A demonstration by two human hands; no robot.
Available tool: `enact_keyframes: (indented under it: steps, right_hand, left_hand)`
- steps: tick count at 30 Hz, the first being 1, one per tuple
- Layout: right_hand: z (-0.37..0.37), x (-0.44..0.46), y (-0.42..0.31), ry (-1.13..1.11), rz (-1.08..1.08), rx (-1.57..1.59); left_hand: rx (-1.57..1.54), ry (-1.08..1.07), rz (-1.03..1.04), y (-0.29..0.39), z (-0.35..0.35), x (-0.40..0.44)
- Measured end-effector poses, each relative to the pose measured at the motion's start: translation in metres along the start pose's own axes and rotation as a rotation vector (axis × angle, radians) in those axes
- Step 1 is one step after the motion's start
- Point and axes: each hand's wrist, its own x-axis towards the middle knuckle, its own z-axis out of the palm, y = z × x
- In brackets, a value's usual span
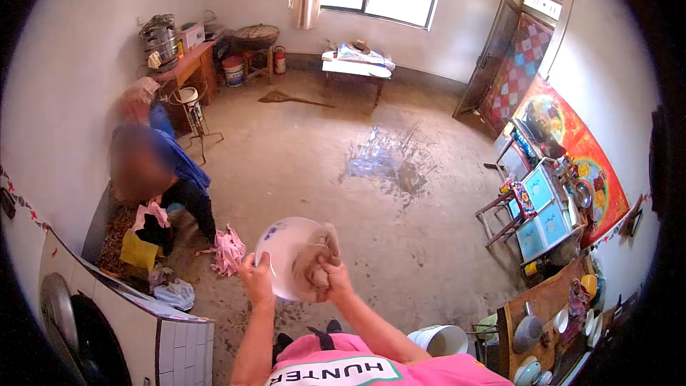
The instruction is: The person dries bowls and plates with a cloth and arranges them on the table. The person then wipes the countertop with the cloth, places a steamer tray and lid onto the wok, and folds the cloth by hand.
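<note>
Currently, I see the left grip (261, 271) closed on the rim of the white plate (281, 239), while the right grip (334, 276) pinches a brown cloth (310, 269) against its inner face.

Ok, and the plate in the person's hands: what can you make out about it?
The white plate is large and round, smooth and slightly glossy, perhaps ceramic or enamel, with small bluish marks near its far rim. It is held up above the floor, its inner face toward the camera. The left hand grips the left edge, thumb over the face. The right hand holds a brownish cloth over the right side, hiding that part. The underside is out of view.
</note>
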Motion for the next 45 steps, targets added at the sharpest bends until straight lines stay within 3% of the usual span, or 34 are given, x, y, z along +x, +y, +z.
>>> enact_keyframes:
  steps: [2, 4, 6, 9, 12, 15, 16, 18, 21, 22, 23, 24, 27, 30, 31, 34, 35, 37, 38, 39, 42, 43, 45]
  right_hand:
    - [0.014, -0.007, 0.019, 0.08, -0.029, 0.171]
    - [0.028, -0.011, 0.021, 0.056, -0.019, 0.245]
    - [0.02, -0.007, 0.006, -0.018, 0.007, 0.068]
    - [0.027, -0.005, -0.041, -0.192, -0.008, -0.273]
    - [0.061, -0.024, -0.101, -0.511, 0.048, -0.663]
    - [0.094, -0.016, -0.12, -0.873, -0.19, -1.413]
    - [0.107, -0.018, -0.127, -0.889, -0.201, -1.488]
    - [0.129, -0.025, -0.136, -0.922, -0.225, -1.637]
    - [0.104, -0.001, -0.133, -0.727, -0.137, -1.246]
    - [0.096, -0.001, -0.129, -0.668, -0.124, -1.133]
    - [0.092, -0.006, -0.12, -0.548, 0.028, -0.79]
    - [0.085, -0.009, -0.106, -0.467, 0.025, -0.6]
    - [0.062, -0.009, -0.034, -0.116, -0.01, -0.076]
    - [0.08, -0.029, 0.014, 0.033, -0.11, 0.311]
    - [0.074, -0.028, 0.014, -0.028, -0.086, 0.29]
    - [0.048, -0.017, -0.023, -0.11, 0.042, -0.125]
    - [0.053, -0.019, -0.046, -0.15, 0.006, -0.236]
    - [0.045, -0.006, -0.083, -0.354, 0.089, -0.463]
    - [0.054, -0.003, -0.095, -0.465, 0.03, -0.621]
    - [0.066, -0.004, -0.109, -0.578, -0.029, -0.779]
    - [0.118, -0.023, -0.142, -0.9, -0.226, -1.417]
    - [0.129, -0.025, -0.147, -0.999, -0.297, -1.661]
    - [0.126, -0.009, -0.143, -0.957, -0.242, -1.554]
  left_hand:
    - [-0.108, 0.246, -0.022, -0.018, 0.009, -0.007]
    - [-0.2, 0.252, -0.162, -0.017, 0.004, -0.012]
    - [-0.269, 0.282, -0.235, -0.014, -0.001, -0.019]
    - [-0.243, -0.195, -0.194, -0.024, -0.053, 0.005]
    - [0.015, -0.578, -0.067, 0.066, -0.053, 0.014]
    - [0.232, -0.871, 0.332, 0.053, -0.049, 0.03]
    - [0.29, -0.964, 0.471, 0.062, -0.045, 0.031]
    - [0.229, -0.783, 0.406, 0.074, -0.044, 0.022]
    - [0.148, -0.413, 0.265, 0.085, -0.038, 0.011]
    - [0.165, -0.377, 0.264, 0.086, -0.038, 0.014]
    - [0.189, -0.342, 0.26, 0.087, -0.04, 0.016]
    - [0.215, -0.31, 0.261, 0.087, -0.041, 0.018]
    - [-0.165, 0.004, 0.085, 0.061, -0.027, 0.016]
    - [-0.078, 0.232, 0.14, 0.03, -0.01, 0.003]
    - [-0.114, 0.208, 0.18, 0.031, -0.01, -0.003]
    - [-0.201, 0.017, -0.049, 0.035, -0.03, -0.009]
    - [-0.029, -0.118, 0.05, 0.031, -0.044, 0.0]
    - [0.16, -0.378, 0.082, 0.044, -0.06, 0.011]
    - [0.249, -0.509, 0.098, 0.056, -0.06, 0.015]
    - [0.211, -0.612, 0.018, 0.073, -0.056, 0.014]
    - [0.352, -0.767, 0.217, 0.065, -0.049, 0.026]
    - [0.335, -0.829, 0.428, 0.091, -0.035, 0.02]
    - [0.292, -0.728, 0.362, 0.08, -0.037, 0.023]
